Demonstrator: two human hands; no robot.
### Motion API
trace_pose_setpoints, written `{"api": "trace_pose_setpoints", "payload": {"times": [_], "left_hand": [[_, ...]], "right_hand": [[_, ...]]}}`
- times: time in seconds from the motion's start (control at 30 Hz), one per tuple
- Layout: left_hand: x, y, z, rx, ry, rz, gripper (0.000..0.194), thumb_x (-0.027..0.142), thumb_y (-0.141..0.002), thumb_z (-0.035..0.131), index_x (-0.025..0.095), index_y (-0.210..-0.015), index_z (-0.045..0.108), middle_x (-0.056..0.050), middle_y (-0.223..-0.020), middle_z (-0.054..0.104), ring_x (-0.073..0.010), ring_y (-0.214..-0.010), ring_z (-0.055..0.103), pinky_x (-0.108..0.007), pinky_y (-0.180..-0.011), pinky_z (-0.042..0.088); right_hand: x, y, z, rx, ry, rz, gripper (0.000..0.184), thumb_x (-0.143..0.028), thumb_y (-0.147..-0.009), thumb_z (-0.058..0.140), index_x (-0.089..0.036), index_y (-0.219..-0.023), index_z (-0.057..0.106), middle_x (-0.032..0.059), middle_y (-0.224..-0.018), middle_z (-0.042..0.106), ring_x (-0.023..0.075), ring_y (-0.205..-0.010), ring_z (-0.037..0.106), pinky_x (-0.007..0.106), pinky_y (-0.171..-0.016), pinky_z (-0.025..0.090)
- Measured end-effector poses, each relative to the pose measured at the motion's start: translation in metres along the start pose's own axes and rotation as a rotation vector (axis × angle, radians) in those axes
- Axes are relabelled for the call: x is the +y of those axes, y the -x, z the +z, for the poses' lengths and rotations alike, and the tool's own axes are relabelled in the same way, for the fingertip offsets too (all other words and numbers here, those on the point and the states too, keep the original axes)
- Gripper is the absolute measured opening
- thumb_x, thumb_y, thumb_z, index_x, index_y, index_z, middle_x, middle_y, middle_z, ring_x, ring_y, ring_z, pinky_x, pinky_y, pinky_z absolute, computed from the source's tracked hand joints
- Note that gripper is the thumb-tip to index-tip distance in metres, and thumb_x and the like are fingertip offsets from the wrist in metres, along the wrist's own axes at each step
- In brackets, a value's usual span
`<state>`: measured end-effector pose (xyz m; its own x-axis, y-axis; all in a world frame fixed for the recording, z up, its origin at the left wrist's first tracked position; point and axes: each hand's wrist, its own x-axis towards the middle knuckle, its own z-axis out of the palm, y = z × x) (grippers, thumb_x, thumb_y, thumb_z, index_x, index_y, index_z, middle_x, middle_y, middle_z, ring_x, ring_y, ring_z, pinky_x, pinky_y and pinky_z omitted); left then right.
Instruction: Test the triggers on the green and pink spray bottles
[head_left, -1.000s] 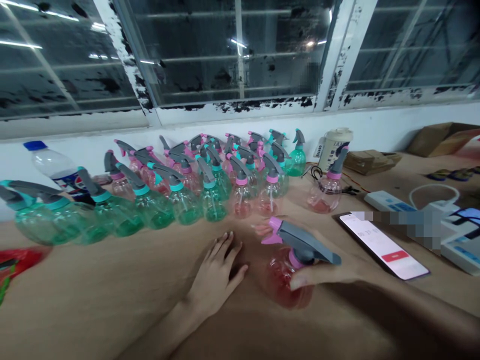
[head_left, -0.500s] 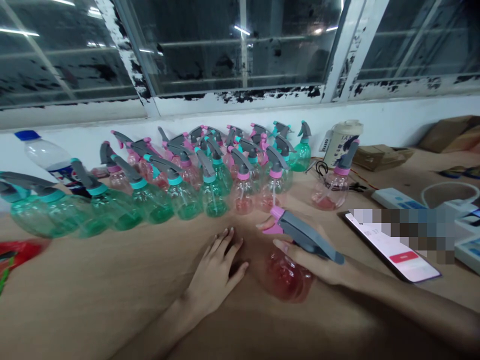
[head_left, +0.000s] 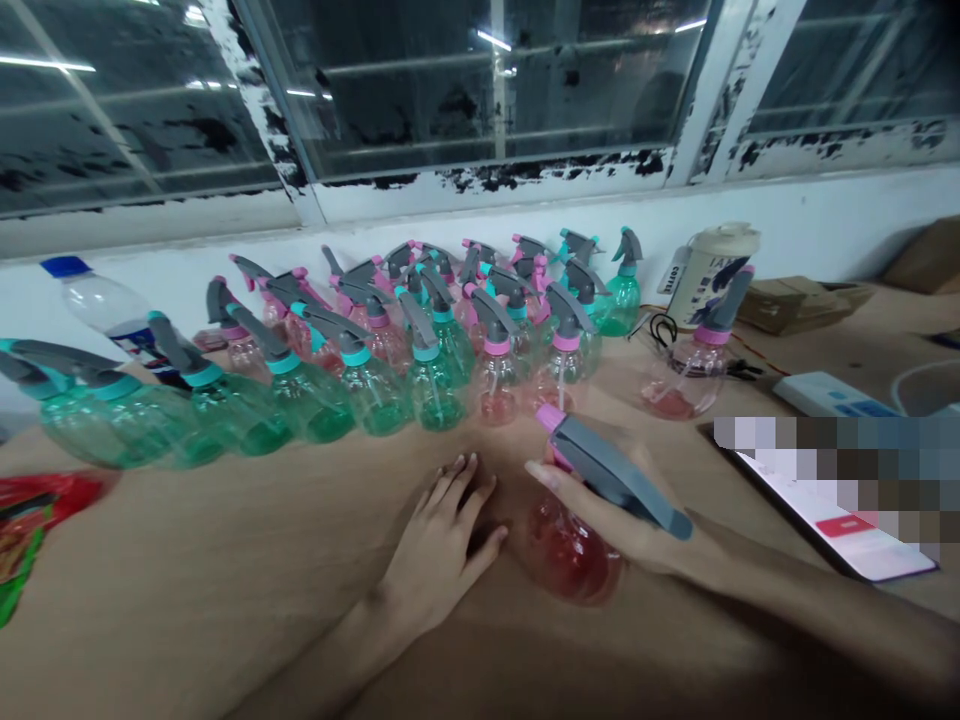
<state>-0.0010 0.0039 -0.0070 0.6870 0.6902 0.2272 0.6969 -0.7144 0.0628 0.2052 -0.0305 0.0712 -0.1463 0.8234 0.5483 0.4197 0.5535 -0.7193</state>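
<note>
My right hand is wrapped round the neck of a red spray bottle with a grey and pink trigger head. The bottle stands on the wooden table, and part of its neck is hidden by my fingers. Flat on the table just left of it lies my left hand, fingers spread and holding nothing. Beyond both hands stand pink spray bottles and green spray bottles in close rows. Another pink spray bottle stands apart to the right.
Right of my right hand lies a lit phone, partly blurred out. A white cup, cables and a cardboard box are at the back right. A blue-capped plastic bottle and a red packet are at the left.
The view has shifted slightly, moving the background and phone in the picture. My right thumb has moved a little left; the right hand stays on the red spray bottle and the left stays flat.
</note>
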Motion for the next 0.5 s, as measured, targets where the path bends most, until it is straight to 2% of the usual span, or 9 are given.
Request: {"api": "trace_pose_setpoints", "payload": {"times": [0.1, 0.17, 0.2, 0.33, 0.43, 0.5], "left_hand": [[0.0, 0.0, 0.0, -0.003, 0.008, -0.001, 0.047, 0.043, -0.092, 0.044, 0.015, -0.13, 0.046, -0.014, -0.144, 0.038, -0.0297, -0.133, 0.034, -0.049, -0.105, 0.034], [0.0, 0.0, 0.0, -0.003, 0.007, -0.004, 0.048, 0.043, -0.092, 0.044, 0.014, -0.131, 0.046, -0.015, -0.144, 0.038, -0.0299, -0.133, 0.034, -0.049, -0.106, 0.034], [0.0, 0.0, 0.0, -0.002, 0.005, -0.003, 0.048, 0.042, -0.092, 0.044, 0.014, -0.131, 0.046, -0.015, -0.143, 0.039, -0.0299, -0.133, 0.034, -0.049, -0.106, 0.033], [0.0, 0.0, 0.0, 0.0, 0.011, 0.006, 0.049, 0.043, -0.093, 0.041, 0.014, -0.132, 0.045, -0.015, -0.144, 0.038, -0.0293, -0.133, 0.033, -0.048, -0.106, 0.033], [0.0, 0.001, -0.002, -0.006, 0.02, 0.001, 0.047, 0.043, -0.093, 0.04, 0.016, -0.131, 0.046, -0.014, -0.145, 0.037, -0.0291, -0.134, 0.032, -0.048, -0.106, 0.032], [0.0, 0.001, -0.003, -0.009, 0.023, 0.001, 0.047, 0.043, -0.093, 0.039, 0.017, -0.131, 0.046, -0.013, -0.145, 0.037, -0.029, -0.134, 0.032, -0.049, -0.106, 0.033]], "right_hand": [[0.0, 0.001, -0.001, -0.013, 0.0, -0.009, 0.016, -0.022, -0.083, 0.057, -0.022, -0.068, 0.05, -0.0034, -0.067, 0.057, 0.0107, -0.06, 0.056, 0.026, -0.058, 0.045], [-0.002, 0.001, -0.003, -0.042, -0.01, 0.0, 0.005, -0.025, -0.082, 0.059, -0.023, -0.079, 0.056, -0.0017, -0.075, 0.062, 0.0131, -0.069, 0.06, 0.027, -0.065, 0.049], [-0.004, 0.001, -0.005, -0.06, -0.019, 0.009, 0.006, -0.027, -0.081, 0.061, -0.023, -0.084, 0.058, -0.0008, -0.079, 0.064, 0.0145, -0.073, 0.062, 0.028, -0.068, 0.05], [-0.008, 0.003, -0.011, -0.142, -0.04, 0.065, 0.024, -0.033, -0.077, 0.066, -0.025, -0.098, 0.058, 0.0012, -0.084, 0.066, 0.018, -0.075, 0.064, 0.032, -0.069, 0.052], [-0.005, 0.009, -0.01, -0.106, -0.078, 0.075, 0.036, -0.036, -0.075, 0.068, -0.027, -0.108, 0.056, 0.0002, -0.089, 0.066, 0.0177, -0.07, 0.063, 0.032, -0.068, 0.053], [-0.003, 0.013, -0.008, -0.075, -0.116, 0.1, 0.041, -0.035, -0.074, 0.069, -0.027, -0.111, 0.054, -0.0025, -0.083, 0.066, 0.0161, -0.063, 0.061, 0.031, -0.064, 0.053]]}}
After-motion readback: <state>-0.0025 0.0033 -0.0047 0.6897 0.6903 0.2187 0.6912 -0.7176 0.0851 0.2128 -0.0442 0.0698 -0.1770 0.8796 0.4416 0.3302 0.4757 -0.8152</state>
